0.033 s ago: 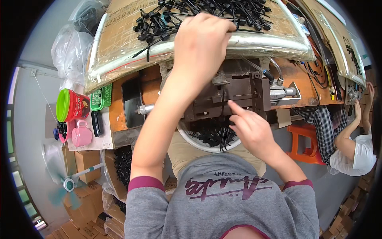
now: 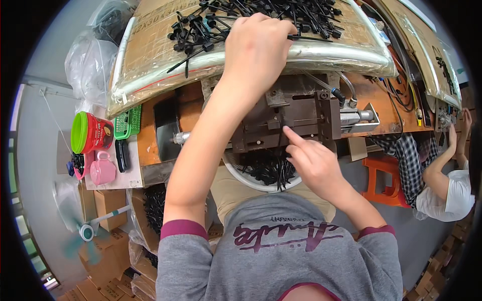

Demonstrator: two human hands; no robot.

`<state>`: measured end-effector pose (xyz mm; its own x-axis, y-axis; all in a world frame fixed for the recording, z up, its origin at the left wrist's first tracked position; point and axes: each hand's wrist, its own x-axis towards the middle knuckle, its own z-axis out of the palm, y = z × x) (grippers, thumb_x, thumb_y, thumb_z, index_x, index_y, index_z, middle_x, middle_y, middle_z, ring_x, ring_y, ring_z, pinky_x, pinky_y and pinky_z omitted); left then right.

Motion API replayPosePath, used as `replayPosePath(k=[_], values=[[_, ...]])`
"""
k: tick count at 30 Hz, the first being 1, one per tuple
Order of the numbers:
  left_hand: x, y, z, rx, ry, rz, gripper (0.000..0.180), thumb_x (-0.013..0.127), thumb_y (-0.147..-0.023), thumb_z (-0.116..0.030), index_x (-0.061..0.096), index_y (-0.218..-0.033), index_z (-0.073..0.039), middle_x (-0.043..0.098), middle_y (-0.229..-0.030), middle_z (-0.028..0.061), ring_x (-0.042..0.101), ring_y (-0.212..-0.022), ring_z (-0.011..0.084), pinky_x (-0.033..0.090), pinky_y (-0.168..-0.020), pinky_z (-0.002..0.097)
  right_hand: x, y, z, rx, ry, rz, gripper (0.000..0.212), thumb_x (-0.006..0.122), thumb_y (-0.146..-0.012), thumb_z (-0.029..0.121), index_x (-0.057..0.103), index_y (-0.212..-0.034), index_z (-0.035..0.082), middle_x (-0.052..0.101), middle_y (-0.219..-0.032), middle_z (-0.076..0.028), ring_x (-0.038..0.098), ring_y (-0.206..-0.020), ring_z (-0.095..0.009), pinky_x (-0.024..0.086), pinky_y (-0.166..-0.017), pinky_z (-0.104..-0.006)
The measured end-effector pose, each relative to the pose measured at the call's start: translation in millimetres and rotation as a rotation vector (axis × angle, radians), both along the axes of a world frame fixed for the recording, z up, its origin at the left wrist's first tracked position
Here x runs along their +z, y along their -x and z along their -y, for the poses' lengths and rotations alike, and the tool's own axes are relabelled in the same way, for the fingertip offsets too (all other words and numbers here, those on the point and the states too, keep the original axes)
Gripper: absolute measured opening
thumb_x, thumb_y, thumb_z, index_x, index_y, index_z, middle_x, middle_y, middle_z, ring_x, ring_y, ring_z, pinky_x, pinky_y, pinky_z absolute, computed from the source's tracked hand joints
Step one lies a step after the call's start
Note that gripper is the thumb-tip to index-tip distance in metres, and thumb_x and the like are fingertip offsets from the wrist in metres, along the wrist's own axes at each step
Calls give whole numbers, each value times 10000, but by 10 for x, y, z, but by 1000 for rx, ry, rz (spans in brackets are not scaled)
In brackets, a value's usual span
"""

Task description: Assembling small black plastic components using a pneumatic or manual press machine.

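My left hand (image 2: 257, 50) is at the near edge of a heap of black cable ties with thick heads (image 2: 314, 17), its fingers bent down and closed. The fingertips are mostly hidden behind the hand, so I cannot tell what is between them. My right hand (image 2: 317, 164) has its index finger stretched out, the other fingers loosely curled. That fingertip rests at a narrow black strip (image 2: 281, 120) in the middle of a dark metal fixture (image 2: 306, 120). Below the fixture, a white-rimmed tub (image 2: 233, 168) on my lap holds more black ties (image 2: 266, 170).
The heap lies on a plastic-wrapped cardboard tray (image 2: 150, 45). Air cylinders (image 2: 359, 116) and hoses flank the fixture. On the left stand a red tub (image 2: 95, 133), a pink cup (image 2: 103, 168) and a fan (image 2: 86, 232). A co-worker (image 2: 447, 185) sits at the right near an orange stool (image 2: 379, 180).
My left hand has shifted slightly up and to the right over the heap. My right index fingertip has moved a little to the left along the fixture.
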<state>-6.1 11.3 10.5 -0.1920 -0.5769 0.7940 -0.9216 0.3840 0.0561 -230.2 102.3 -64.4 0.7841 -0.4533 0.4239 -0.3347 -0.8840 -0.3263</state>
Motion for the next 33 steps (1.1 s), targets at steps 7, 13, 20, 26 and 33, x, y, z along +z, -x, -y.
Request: replayPosePath(k=[7,13,20,26,33], values=[[-220,95,498,-98,-76,-74,98,680,-773,-90,772,-807,-90,735,-800,89,708,-732,287,534,-747,409,-71,-118,25,-88,60,-92,260,787,-737,103,640,-945,52,655,-1337,-129,601,-595,-193,517,-603,-290],[-160,-20,307,-109,-116,-88,112,711,-801,-132,779,-878,-87,730,-805,92,706,-736,293,566,-702,406,91,-132,70,-63,13,-87,271,805,-746,124,671,-972,56,689,-1270,-120,596,-558,-203,524,-595,-285],[256,-21,-623,-98,-256,-491,99,811,-822,-89,757,-878,-27,700,-947,45,676,-746,76,548,-606,211,676,-266,857,-137,88,316,160,722,-844,86,657,-986,56,694,-960,-112,693,-817,-301,551,-712,-382],[-305,288,-1473,-196,-499,-405,318,835,-761,-73,731,-1058,-29,638,-1328,151,706,-1053,250,613,-792,320,891,-528,1818,-309,271,-42,233,754,-863,169,665,-1023,24,634,-890,-90,640,-820,-254,519,-736,-364],[-935,606,-1636,23,-451,-130,267,819,-732,-123,713,-963,-40,650,-1334,153,700,-702,197,554,-642,297,659,-644,1947,-144,146,72,208,751,-866,180,686,-999,34,664,-872,-53,599,-685,-180,502,-653,-326]])
